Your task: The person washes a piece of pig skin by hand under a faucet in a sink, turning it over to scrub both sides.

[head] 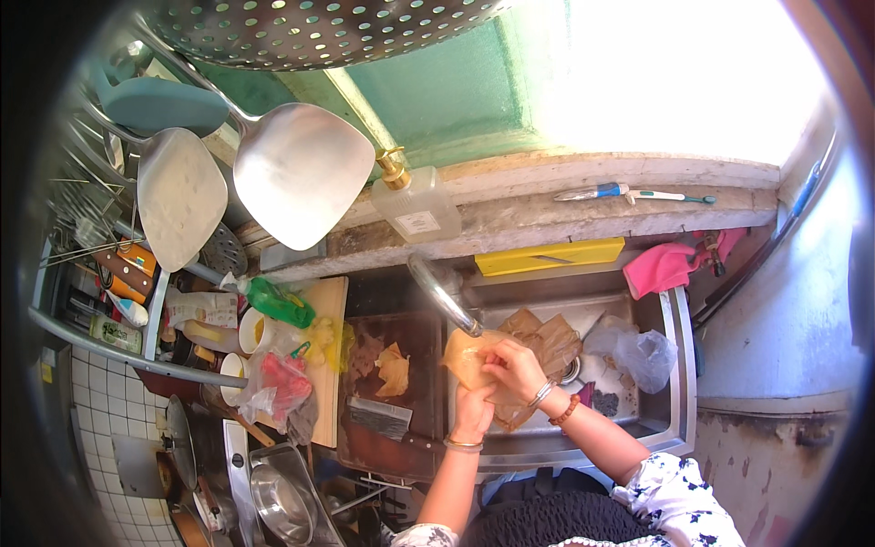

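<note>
Over the steel sink (646,437), a thin pale-yellow, wet-looking sheet (463,355) is held in both hands just below the faucet (444,294). My left hand (474,412) grips its lower edge from beneath. My right hand (514,368) pinches the sheet near its right side with bent fingers. What the sheet is made of cannot be told. Beneath and behind the hands, several brown, wrinkled sheets (550,342) lie in the sink, partly hidden by the hands. Beside them are the drain (571,370), a clear plastic bag (646,355) and a dark scouring pad (605,403).
Left of the sink, a dark brown board (427,342) bears a torn yellowish piece (393,370) and a flat grey blade-like piece (380,417). A wooden cutting board (331,424) stands farther left. Large steel spatulas (301,171) hang near my view. A soap dispenser (417,205) stands on the sill.
</note>
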Demonstrator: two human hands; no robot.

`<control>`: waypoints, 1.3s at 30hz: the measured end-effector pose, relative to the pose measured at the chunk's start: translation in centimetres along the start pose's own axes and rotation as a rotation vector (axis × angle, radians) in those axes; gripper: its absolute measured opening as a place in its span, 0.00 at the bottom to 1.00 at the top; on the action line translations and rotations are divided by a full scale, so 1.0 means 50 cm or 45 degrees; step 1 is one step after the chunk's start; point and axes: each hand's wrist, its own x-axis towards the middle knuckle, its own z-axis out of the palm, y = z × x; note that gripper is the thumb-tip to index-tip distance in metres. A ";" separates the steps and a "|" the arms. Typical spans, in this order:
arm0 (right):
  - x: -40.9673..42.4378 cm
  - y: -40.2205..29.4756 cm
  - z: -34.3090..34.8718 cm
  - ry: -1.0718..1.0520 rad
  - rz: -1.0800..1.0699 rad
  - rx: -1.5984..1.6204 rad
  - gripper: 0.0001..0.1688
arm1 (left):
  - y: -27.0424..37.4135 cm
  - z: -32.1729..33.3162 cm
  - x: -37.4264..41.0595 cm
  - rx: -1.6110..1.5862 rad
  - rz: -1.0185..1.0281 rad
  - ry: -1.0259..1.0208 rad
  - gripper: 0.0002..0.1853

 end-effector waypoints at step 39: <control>0.015 0.056 0.020 0.153 -0.186 -0.066 0.05 | 0.026 -0.017 -0.013 -0.082 0.051 0.002 0.32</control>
